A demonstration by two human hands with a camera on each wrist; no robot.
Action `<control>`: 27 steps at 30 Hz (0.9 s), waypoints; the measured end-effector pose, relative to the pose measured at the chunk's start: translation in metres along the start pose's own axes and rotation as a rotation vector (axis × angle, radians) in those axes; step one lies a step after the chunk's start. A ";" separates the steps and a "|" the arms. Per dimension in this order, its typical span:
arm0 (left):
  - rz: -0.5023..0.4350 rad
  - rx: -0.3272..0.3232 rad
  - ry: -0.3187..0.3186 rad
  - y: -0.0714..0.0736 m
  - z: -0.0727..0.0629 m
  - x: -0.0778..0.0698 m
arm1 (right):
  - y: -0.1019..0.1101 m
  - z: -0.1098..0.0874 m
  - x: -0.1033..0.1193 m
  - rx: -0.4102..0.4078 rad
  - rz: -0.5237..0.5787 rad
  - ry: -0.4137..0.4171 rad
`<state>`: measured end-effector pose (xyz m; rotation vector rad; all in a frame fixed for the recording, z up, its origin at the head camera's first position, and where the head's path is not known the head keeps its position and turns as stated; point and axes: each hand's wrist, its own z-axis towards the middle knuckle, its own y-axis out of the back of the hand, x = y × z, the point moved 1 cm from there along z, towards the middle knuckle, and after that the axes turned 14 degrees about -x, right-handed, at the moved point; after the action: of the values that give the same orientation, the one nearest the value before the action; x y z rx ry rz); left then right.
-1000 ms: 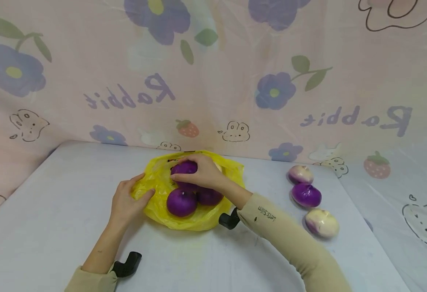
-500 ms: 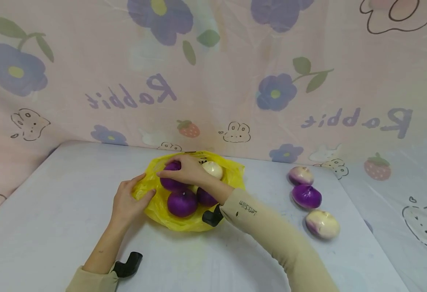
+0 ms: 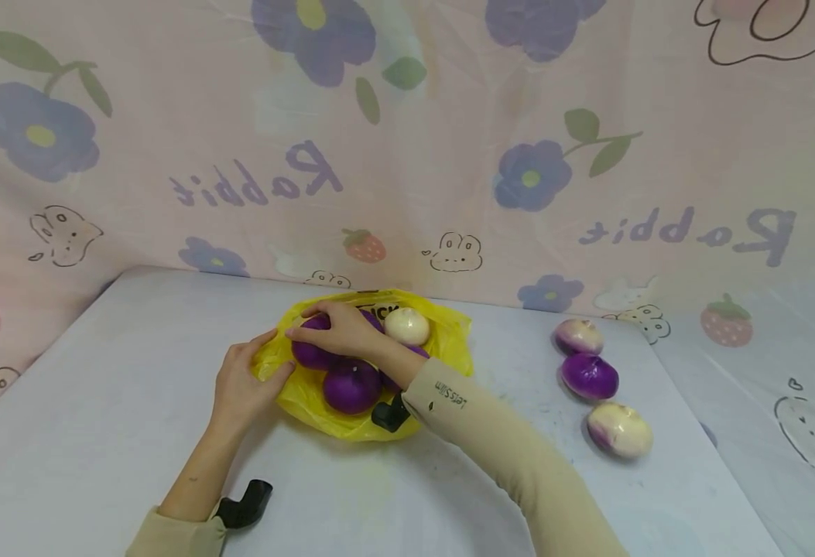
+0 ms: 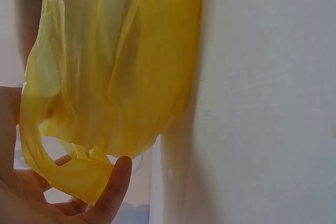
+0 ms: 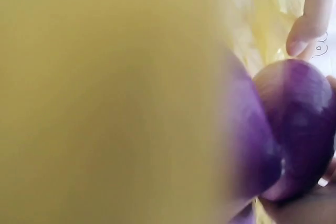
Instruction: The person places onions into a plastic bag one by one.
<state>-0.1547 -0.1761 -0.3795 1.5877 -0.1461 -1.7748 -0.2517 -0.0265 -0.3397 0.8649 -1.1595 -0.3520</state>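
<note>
A yellow plastic bag (image 3: 449, 344) lies spread on the table with its mouth upward. My right hand (image 3: 344, 331) reaches into it and grips a purple onion (image 3: 312, 354) from above, at the bag's left side. That onion (image 5: 302, 124) shows close up in the right wrist view, against another purple one. In front sits a purple onion (image 3: 351, 388), and a white onion (image 3: 407, 327) rests at the back right. More purple ones are partly hidden by my right hand and wrist. My left hand (image 3: 243, 383) holds the bag's left edge; its thumb and fingers flank the bag's handle (image 4: 79, 179).
To the right, a purple-and-white onion (image 3: 578, 336), a shiny purple onion (image 3: 590, 377) and a cream onion (image 3: 619, 430) stand in a row on the white table (image 3: 101, 387). Behind it hangs a printed cloth (image 3: 407, 155). Each wrist carries a black mount (image 3: 247, 504).
My right hand has moved left across the bag with the purple onion, and its forearm followed. The white onion has come into view. My left hand has stayed at the bag's edge.
</note>
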 end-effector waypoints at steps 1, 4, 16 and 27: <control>0.002 0.002 0.002 0.000 0.000 0.000 | 0.000 0.000 0.000 0.009 0.018 -0.004; 0.001 -0.007 0.004 0.002 0.000 0.001 | 0.003 -0.002 -0.001 0.022 0.048 -0.008; 0.001 0.008 0.024 0.003 0.000 -0.001 | 0.022 -0.014 -0.016 0.050 -0.022 0.053; 0.016 0.005 0.020 0.003 0.000 0.000 | 0.021 -0.021 -0.024 0.088 -0.044 0.068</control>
<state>-0.1536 -0.1785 -0.3778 1.6034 -0.1531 -1.7467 -0.2461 0.0116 -0.3423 0.9732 -1.1011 -0.3069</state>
